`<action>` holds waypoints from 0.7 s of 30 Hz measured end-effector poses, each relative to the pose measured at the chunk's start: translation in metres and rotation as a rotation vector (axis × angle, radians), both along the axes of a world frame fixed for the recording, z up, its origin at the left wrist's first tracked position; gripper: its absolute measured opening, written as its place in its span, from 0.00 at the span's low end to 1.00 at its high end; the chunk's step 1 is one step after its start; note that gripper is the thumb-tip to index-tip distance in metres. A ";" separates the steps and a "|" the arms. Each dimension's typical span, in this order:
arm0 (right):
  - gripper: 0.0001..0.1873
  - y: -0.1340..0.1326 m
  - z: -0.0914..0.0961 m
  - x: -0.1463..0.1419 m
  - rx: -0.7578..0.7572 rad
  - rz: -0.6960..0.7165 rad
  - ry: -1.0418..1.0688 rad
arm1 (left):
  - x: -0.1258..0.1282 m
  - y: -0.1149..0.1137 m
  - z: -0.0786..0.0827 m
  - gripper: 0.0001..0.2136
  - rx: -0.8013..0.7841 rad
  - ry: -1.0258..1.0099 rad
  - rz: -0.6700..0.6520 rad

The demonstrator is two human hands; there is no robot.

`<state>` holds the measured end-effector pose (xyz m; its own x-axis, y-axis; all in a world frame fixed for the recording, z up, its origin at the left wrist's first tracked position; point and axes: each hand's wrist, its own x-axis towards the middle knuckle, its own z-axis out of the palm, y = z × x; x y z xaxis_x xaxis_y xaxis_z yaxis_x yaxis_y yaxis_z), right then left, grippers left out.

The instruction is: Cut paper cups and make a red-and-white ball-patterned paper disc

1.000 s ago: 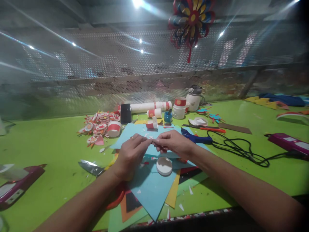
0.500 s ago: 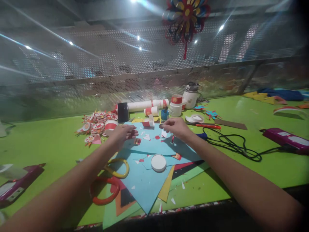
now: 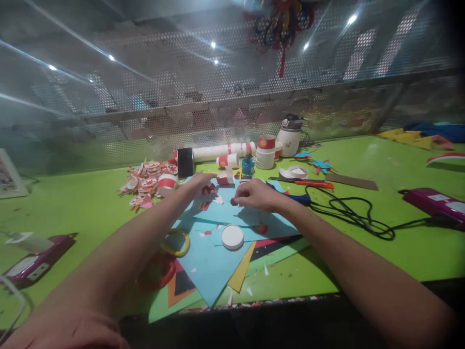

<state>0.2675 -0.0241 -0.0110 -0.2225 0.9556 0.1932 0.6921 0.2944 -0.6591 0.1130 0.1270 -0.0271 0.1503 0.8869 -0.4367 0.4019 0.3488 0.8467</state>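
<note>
My right hand (image 3: 254,195) pinches a small dark piece (image 3: 233,201) between thumb and fingertips, low over the light blue paper sheets (image 3: 210,261). My left hand (image 3: 203,186) reaches across the same paper, its index finger stretched toward a cut red-and-white paper cup (image 3: 225,178). The other left fingers are slightly curled, and I cannot tell whether it touches the cup. Small white and red paper scraps (image 3: 218,199) lie between my hands. Nearer me rests a round white lid (image 3: 232,237). Scissors with a yellow handle loop (image 3: 178,243) and a red loop (image 3: 160,274) lie partly under my left forearm.
A pile of red-and-white paper discs (image 3: 147,179) sits left of a phone (image 3: 185,163). Behind stand a blue bottle (image 3: 248,166), stacked paper cups (image 3: 265,154) and a white flask (image 3: 289,138). A black cable (image 3: 350,215) and an orange-handled cutter (image 3: 314,184) lie right.
My left hand has moved forward and right, toward the cut cup. My right hand has shifted slightly left and lower, still pinching the dark piece. The camera view has tilted a little.
</note>
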 end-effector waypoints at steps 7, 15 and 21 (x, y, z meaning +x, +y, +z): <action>0.06 -0.005 0.011 0.009 -0.025 0.018 0.057 | 0.003 -0.007 0.000 0.23 0.124 0.034 0.013; 0.08 -0.029 0.027 0.034 -0.203 0.068 0.016 | 0.028 -0.007 -0.007 0.16 0.146 0.068 0.058; 0.08 -0.074 -0.003 0.053 -0.282 -0.169 -0.185 | 0.026 -0.002 -0.018 0.16 0.167 -0.105 0.022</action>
<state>0.3206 -0.0986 -0.0145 -0.0636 0.9917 -0.1115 0.8300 -0.0094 -0.5576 0.1389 0.1248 -0.0453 0.1674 0.9493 -0.2663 0.3021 0.2077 0.9304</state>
